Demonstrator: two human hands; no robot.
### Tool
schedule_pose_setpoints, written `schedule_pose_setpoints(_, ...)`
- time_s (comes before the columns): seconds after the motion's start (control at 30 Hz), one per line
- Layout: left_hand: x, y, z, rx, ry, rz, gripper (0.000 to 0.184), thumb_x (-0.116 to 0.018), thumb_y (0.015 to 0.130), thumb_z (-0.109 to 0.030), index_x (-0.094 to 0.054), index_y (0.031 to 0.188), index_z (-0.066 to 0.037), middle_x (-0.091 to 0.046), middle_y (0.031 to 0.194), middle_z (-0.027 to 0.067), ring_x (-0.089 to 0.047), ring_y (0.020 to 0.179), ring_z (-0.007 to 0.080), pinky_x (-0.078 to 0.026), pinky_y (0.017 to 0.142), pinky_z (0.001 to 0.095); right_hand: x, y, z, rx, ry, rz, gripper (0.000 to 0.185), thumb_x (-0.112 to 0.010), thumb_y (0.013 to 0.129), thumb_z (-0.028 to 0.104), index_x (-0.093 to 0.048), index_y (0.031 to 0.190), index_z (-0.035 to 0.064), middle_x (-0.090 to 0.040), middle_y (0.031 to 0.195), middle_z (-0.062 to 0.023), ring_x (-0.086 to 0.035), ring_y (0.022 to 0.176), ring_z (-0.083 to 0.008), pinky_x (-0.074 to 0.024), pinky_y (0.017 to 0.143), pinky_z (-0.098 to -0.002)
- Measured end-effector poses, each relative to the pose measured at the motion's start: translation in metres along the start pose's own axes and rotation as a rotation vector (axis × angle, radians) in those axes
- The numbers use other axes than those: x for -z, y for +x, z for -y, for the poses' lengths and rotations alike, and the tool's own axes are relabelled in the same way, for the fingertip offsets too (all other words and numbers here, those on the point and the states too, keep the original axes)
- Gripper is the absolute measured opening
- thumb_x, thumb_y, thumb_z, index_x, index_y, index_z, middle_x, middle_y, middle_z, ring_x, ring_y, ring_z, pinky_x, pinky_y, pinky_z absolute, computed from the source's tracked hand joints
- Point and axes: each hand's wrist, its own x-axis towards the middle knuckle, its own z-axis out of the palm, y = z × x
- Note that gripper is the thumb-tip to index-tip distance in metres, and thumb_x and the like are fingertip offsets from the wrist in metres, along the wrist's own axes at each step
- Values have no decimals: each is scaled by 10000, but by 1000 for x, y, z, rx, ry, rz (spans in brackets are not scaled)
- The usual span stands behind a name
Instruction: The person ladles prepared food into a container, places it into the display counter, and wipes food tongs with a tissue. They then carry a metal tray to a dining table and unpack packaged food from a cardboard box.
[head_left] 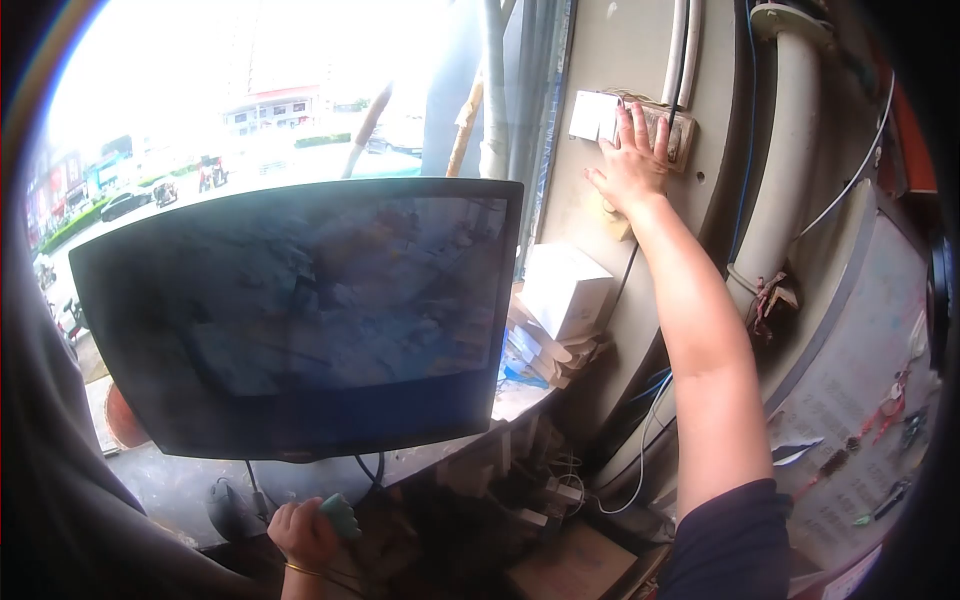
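Observation:
My right hand [637, 172] is raised to the wall, its fingers spread against a wall switch box [682, 135]. Just left of the fingertips is a white switch plate [594, 114]. Low in the view, my left hand [302, 532] is closed around a small teal object with a scalloped edge [340, 515]; its kind is unclear. A black computer mouse [230, 508] lies left of that hand, beside a dark cable [259, 497]. Above the hand stands a large dark monitor [300, 320], its screen showing mostly reflections.
A white box [565, 290] sits by the window over stacked papers [540, 350]. Pipes [790, 150] and cables run along the wall at right. Below the ledge are tangled wires and a cardboard box [575, 565]. A board with hanging keys [860, 400] is at far right.

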Motion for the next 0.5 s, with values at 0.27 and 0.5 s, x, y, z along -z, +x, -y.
schedule_pose_setpoints(0.27, 5, 5, -6, -9, -42, -13, 87, -599, 720, -120, -582, 784, -64, -558, 637, 91, -539, 529, 294, -423, 484, 385, 36, -40, 10, -10, 462, -511, 438, -633, 815, 262, -568, 1237, 164, -390, 1399, -72, -249, 1361, -276, -100, 1113, -510)
schedule_pose_setpoints(0.5, 10, 3, -17, 213, -11, -42, 140, -657, 741, -144, -580, 804, -45, -589, 706, 138, -584, 620, 340, -463, 538, 385, 185, -288, 104, -332, 2243, -64, 197, -484, 917, 141, -531, 1049, 2, -570, 843, -61, -546, 734, -120, -459, 704, -248)
